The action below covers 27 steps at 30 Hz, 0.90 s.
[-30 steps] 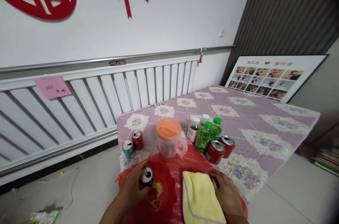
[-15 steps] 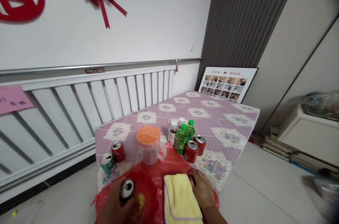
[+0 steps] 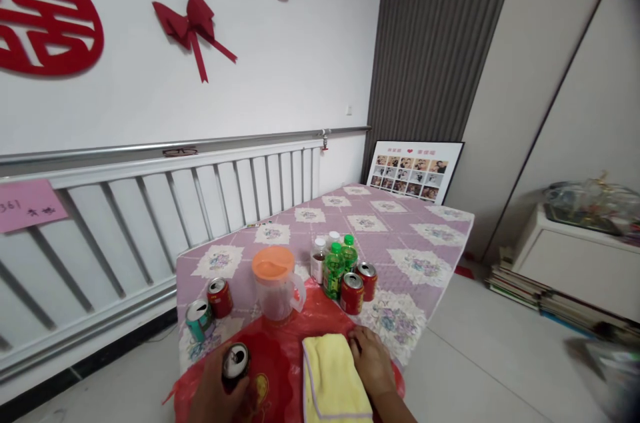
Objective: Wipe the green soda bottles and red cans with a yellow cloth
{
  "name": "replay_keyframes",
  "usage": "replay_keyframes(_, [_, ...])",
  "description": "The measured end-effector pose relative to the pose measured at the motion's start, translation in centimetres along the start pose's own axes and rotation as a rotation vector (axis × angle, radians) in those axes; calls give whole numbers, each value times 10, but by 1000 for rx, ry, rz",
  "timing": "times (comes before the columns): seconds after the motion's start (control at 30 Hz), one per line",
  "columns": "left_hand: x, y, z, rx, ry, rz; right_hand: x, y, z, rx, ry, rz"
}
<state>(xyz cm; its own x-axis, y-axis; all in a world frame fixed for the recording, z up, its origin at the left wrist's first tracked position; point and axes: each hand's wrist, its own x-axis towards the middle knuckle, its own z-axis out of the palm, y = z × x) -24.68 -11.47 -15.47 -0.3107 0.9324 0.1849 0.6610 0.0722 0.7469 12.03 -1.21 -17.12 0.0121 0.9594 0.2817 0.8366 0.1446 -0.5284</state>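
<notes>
My left hand [image 3: 220, 388] is wrapped round a dark opened drink can [image 3: 235, 363], which stands over the red tray [image 3: 273, 373] at the front of the table. My right hand [image 3: 373, 362] rests on red plastic sheeting [image 3: 320, 308], against the right side of a folded yellow cloth [image 3: 334, 380]; it holds nothing that I can see. Behind the tray stands a clear pitcher [image 3: 277, 293] with an orange lid. To its left are a teal can [image 3: 200, 321] and a red can [image 3: 220, 298], both opened.
Right of the pitcher, two red cans [image 3: 352, 294] stand before green-capped bottles [image 3: 334, 271] and white-capped bottles [image 3: 319, 262]. A floral tablecloth [image 3: 367, 223] covers the table. A white radiator [image 3: 150, 210] runs along the left wall; a photo board [image 3: 415, 170] leans behind the table.
The view has tilted up and turned slightly right, showing more of the wall. Both hands, the can and the cloth keep their places on the table.
</notes>
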Motion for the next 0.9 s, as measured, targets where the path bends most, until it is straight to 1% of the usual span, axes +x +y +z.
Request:
replay_keyframes(0.1, [-1,4,1,-36,16,-2,2,2,-1,74,12,5])
replay_keyframes(0.23, [-4,14,4,-39,90,27,6,3,-5,194,16,15])
replay_keyframes(0.3, [-6,19,5,-24,112,10,12,1,-9,260,21,39])
replay_keyframes(0.37, [-7,24,4,-17,105,-8,21,-5,-14,328,39,72])
replay_keyframes(0.47, [-9,33,-1,-12,69,-5,39,-27,-21,444,61,92])
replay_keyframes(0.6, [-10,46,-9,17,54,-25,63,-70,-18,624,17,80])
replay_keyframes(0.73, [-11,52,-11,26,49,-39,76,-106,-3,787,-56,99])
replay_keyframes(0.83, [-12,54,-11,30,70,-24,78,-124,13,877,-73,104])
replay_keyframes(0.9, [-12,56,-13,46,66,-39,78,-135,23,916,-71,85])
